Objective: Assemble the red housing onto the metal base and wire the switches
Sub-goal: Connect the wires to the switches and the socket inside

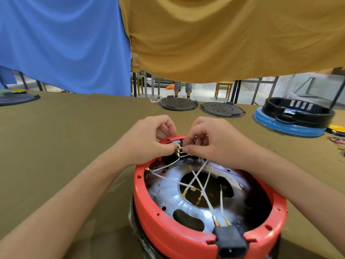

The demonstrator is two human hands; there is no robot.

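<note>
The red housing (168, 234) sits ring-like around the shiny metal base (168, 191) in front of me. Several white wires (200, 186) with brass terminals cross over the base's central hole. A black power socket (230, 240) is set in the near rim, with two wires plugged into it. At the far rim, my left hand (147, 141) pinches a brass terminal (177, 149) beside the switch (177, 143). My right hand (209, 141) pinches the white wire right next to that terminal. The switch is mostly hidden by my fingers.
The work lies on an olive cloth-covered table (74, 146). Two dark round lids (178, 104) (222, 109) lie at the far edge. A black ring on a blue base (291, 118) stands far right, with loose coloured wires (337, 141) beside it. Another dark disc (16, 98) lies far left.
</note>
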